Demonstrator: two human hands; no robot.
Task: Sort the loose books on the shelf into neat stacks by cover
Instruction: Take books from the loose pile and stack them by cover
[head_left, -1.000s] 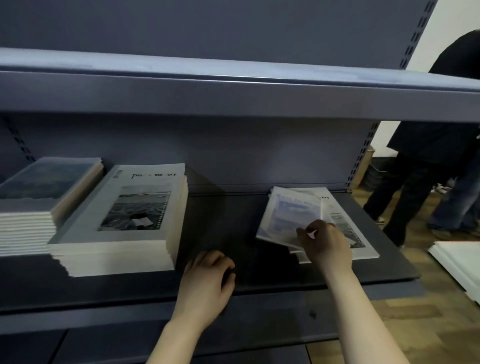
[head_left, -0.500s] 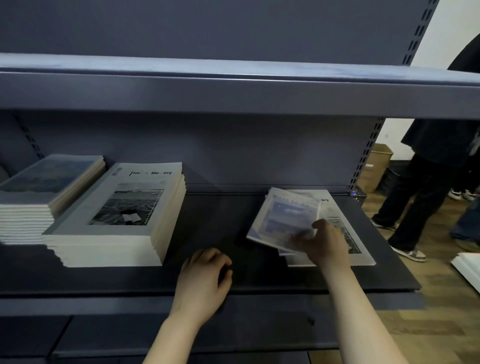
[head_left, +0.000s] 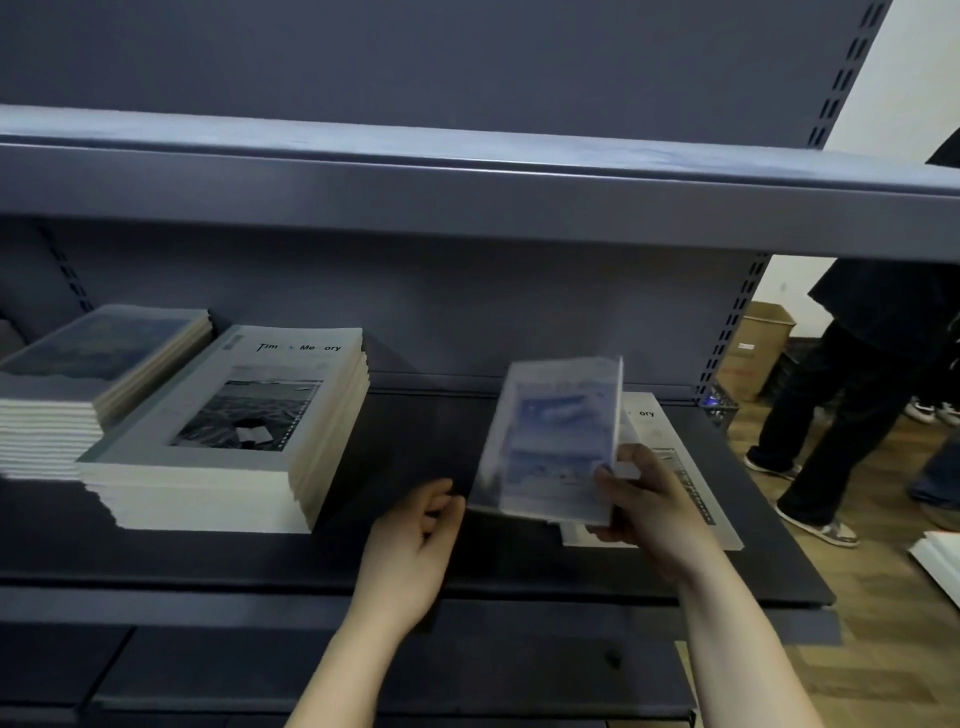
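Note:
My right hand (head_left: 644, 506) grips a blue-cover book (head_left: 550, 436) by its lower right corner and holds it tilted up above the dark shelf (head_left: 415, 452); the book is motion-blurred. Under it lies a loose grey-cover book (head_left: 675, 457) with a black-and-white photo. My left hand (head_left: 410, 540) hovers just left of the lifted book's lower edge, fingers curled and apart, holding nothing. On the left stands a tall stack of grey-cover books (head_left: 234, 431). Further left is a stack of blue-cover books (head_left: 78, 374).
An upper shelf board (head_left: 467, 192) overhangs the work area. A person in dark clothes (head_left: 857, 374) stands on the wooden floor at right, near a cardboard box (head_left: 758, 343). White books (head_left: 940, 566) lie on the floor at the far right edge.
My right hand has lifted the blue-cover book off the loose grey-cover book and tipped it upright. My left hand has risen from the shelf edge toward the book.

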